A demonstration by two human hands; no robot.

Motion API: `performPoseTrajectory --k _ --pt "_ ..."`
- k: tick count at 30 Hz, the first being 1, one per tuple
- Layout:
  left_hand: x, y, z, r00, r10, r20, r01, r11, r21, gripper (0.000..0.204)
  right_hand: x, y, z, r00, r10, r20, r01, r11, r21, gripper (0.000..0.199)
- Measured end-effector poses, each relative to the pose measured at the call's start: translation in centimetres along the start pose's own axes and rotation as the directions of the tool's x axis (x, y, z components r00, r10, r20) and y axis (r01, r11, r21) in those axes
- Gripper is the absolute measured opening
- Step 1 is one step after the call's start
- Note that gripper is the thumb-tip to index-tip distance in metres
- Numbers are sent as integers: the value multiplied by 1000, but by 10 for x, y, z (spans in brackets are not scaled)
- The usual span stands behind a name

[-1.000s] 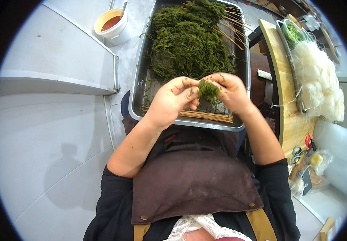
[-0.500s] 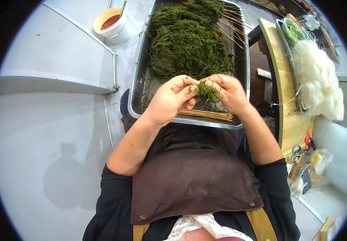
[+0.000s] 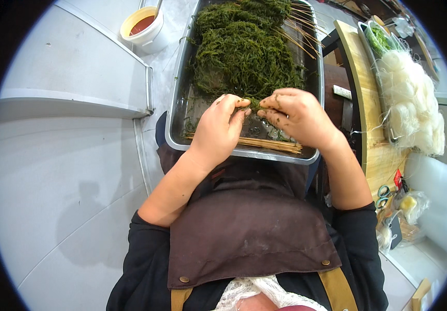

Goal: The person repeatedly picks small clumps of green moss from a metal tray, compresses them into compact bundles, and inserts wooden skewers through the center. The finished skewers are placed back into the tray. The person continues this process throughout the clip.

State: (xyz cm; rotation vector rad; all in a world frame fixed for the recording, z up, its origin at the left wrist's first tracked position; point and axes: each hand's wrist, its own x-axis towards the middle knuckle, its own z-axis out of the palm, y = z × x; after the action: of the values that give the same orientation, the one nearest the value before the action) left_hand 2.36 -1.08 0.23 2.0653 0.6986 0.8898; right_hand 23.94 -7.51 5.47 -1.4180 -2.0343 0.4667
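Seaweed (image 3: 244,46), a dark green tangled mass, fills the upper centre of the frame inside a steel tray (image 3: 178,111); a small tuft of it is pinched between your 2 hands just below the pile's lower edge. Your left hand (image 3: 218,127) curls its thumb and fingertips onto the tuft from the left, and your right hand (image 3: 298,116) grips the same tuft from the right, fingers bent and flecked with green. Bare bamboo skewers (image 3: 265,144) lie in a bundle along the tray's lower rim, directly beneath your hands; more skewers (image 3: 298,26) fan out at the upper right of the tray. Whether a skewer already runs through the tuft cannot be told. Keep the tuft compact and folded so that it does not trail loose strands, hold it over the tray so droppings fall back in, and keep your fingertips clear of any skewer point. A white tub of red sauce (image 3: 143,26) sits at upper left; pale noodle bundles (image 3: 407,98) lie at right.
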Motion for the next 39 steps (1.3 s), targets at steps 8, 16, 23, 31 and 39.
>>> performPoseTrajectory --k 8,16,23,31,39 --pt "1 1 -1 843 -329 425 513 257 -819 13 -19 12 40 961 276 23 -263 882 390 20" --pt "-3 -1 5 993 -71 -96 77 995 64 9 -11 -13 36 991 137 -4 -137 989 51 15" --pt "-3 -3 -7 838 -340 427 545 550 -633 9 0 16 7 983 174 67 -185 947 263 14" --pt "-3 5 -2 889 -399 224 442 623 -645 9 -28 -9 53 966 252 -48 -250 967 46 11" --pt "1 5 0 999 31 -20 -29 997 72 13 -4 -16 16 989 145 40 -147 988 45 15"
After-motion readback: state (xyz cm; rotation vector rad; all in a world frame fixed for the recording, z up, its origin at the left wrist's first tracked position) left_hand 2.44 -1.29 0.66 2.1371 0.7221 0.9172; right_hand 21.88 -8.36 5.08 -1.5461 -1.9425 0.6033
